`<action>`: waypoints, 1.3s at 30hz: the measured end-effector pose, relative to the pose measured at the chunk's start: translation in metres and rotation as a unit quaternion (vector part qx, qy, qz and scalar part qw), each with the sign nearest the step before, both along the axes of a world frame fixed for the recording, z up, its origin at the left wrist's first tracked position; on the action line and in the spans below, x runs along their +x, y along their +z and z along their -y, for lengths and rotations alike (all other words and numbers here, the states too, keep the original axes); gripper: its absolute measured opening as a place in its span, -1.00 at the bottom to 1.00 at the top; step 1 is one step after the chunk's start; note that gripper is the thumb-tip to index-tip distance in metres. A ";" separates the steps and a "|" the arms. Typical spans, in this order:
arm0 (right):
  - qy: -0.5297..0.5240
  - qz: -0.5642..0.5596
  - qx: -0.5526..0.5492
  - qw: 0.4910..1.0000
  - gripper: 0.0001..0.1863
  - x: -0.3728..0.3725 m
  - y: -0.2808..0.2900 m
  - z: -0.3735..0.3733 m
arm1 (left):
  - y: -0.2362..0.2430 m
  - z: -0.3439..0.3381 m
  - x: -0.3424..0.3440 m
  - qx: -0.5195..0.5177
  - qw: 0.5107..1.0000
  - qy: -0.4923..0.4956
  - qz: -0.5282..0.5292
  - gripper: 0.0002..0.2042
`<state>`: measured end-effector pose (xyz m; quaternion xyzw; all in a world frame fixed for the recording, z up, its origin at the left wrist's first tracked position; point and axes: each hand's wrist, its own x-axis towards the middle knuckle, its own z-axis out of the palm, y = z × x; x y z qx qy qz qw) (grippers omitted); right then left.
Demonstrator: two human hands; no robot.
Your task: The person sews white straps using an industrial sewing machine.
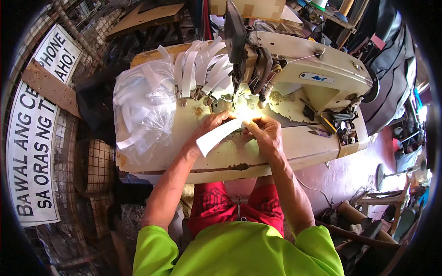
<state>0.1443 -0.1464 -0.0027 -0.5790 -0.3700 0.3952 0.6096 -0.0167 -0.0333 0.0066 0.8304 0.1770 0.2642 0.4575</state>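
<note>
A white curved strip (216, 137) slants in front of the sewing machine (285, 50), its wide end toward me and its far end in the lamp's glare by the needle area. My left hand (212, 127) is closed at the strip's left edge, with the fingertips partly behind it. At the far right end, my right hand (268, 132) pinches the strip between thumb and fingers. Glare washes out the needle area just beyond both hands. Several white straps with metal clips (202, 73) lie in a bunch to the left of the machine head.
A clear plastic bag (142, 106) of white pieces lies on the left of the worn sewing table (193, 168). Snips (320, 132) and a small box of metal parts (348, 131) sit at the right. A wire-mesh wall with a white sign (39, 152) stands left.
</note>
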 end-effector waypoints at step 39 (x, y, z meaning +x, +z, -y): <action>0.116 -0.052 -0.016 0.992 -0.80 0.014 0.007 -0.001 | -0.010 -0.009 0.002 -0.339 0.921 -0.164 0.096 -0.81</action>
